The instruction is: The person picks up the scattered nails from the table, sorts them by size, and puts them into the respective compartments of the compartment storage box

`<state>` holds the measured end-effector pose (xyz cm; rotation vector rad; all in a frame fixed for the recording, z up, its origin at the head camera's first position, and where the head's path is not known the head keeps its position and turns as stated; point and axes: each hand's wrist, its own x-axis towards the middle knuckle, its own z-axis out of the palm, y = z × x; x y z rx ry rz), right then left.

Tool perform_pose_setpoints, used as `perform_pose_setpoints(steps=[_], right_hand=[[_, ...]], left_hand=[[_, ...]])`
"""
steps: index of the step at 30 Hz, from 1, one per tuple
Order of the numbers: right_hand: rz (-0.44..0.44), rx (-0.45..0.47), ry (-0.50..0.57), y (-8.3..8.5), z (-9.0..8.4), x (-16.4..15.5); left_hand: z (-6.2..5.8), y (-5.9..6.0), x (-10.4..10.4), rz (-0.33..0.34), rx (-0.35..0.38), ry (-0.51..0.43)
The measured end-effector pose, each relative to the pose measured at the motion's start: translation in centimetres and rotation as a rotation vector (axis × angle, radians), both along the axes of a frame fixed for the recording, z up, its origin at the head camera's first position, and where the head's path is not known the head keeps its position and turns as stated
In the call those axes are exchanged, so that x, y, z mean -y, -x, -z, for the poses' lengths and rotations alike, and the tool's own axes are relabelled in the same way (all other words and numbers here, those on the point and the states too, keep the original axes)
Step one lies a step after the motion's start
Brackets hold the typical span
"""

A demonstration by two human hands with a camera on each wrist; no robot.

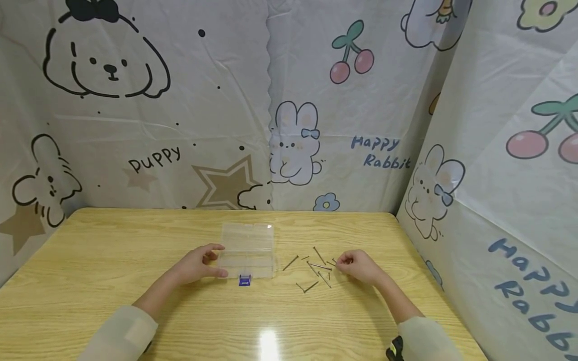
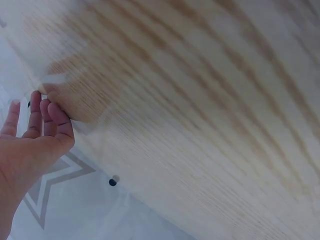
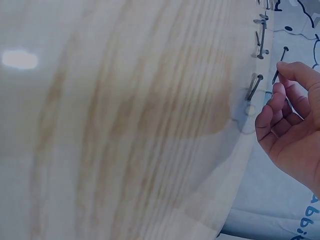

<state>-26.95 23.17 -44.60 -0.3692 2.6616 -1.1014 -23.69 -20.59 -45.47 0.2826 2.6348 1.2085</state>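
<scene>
A printed curtain (image 1: 180, 100) of puppies, rabbits and cherries walls in a pale wooden table (image 1: 113, 260) on three sides. At the table's middle a person's left hand (image 1: 198, 264) steadies a clear plastic compartment box (image 1: 248, 248), thumb and fingers spread and touching its left edge, not curled around it; the left wrist view shows the same fingers (image 2: 47, 112) straight against the box's blurred corner. A small blue latch (image 1: 244, 280) sits at the box's near edge, just right of that hand's thumb. To the right of the box, between the two hands, a scatter of loose steel nails (image 1: 313, 273) lies on the wood. The right hand (image 1: 358, 265) rests at the right edge of that scatter, fingers curled, and pinches a single nail (image 3: 280, 65) between thumb and forefinger, its head pointing away from the palm; the other nails lie just beyond its fingertips.
</scene>
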Motion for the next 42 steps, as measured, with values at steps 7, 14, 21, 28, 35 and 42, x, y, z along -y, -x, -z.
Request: perform_pose_setpoints(steps=[7,14,21,28,35,42], right_hand=[[-0.011,-0.035,-0.032,0.2,-0.6,1.1],[-0.023,-0.065,-0.041,0.2,-1.3,2.8],[-0.064,-0.081,-0.057,0.2,-2.0,4.4],[-0.105,-0.089,-0.049,0.6,-2.3,5.7],[-0.145,-0.103,-0.057,0.5,-2.5,6.8],[-0.151,-0.07,-0.036,0.5,-2.5,8.1]], left_hand=[[0.2,0.0,0.2,-0.006,-0.006,0.004],[0.2,0.0,0.2,-0.005,-0.009,-0.004],[0.2,0.2,0.3,-0.004,-0.016,-0.006],[0.3,0.2,0.3,-0.009,-0.017,-0.003],[0.3,0.1,0.2,-0.006,-0.015,-0.01],[0.4,0.1,0.1,-0.006,-0.015,-0.021]])
